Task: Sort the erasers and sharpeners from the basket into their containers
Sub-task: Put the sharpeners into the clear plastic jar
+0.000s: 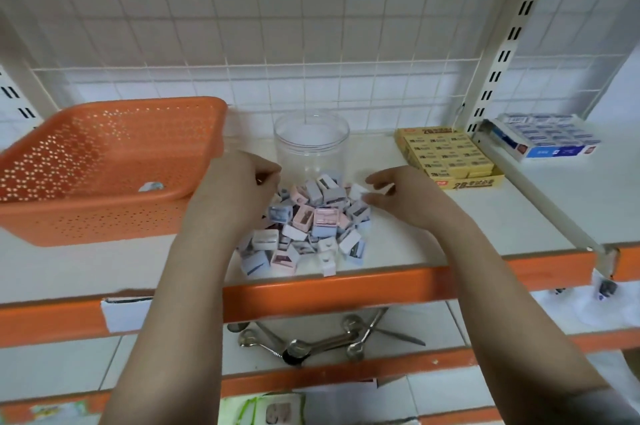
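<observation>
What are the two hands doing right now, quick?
Left hand: fingers curled, seems to pinch something small; what it is cannot be told.
Right hand: open, fingers loosely bent over the pile of sharpeners, holding nothing visible.

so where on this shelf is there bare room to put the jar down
Bare shelf lies right of the sharpener pile, in front of the yellow eraser box. The centre is crowded: pile, clear jar, both hands. The orange basket fills the left.
</observation>
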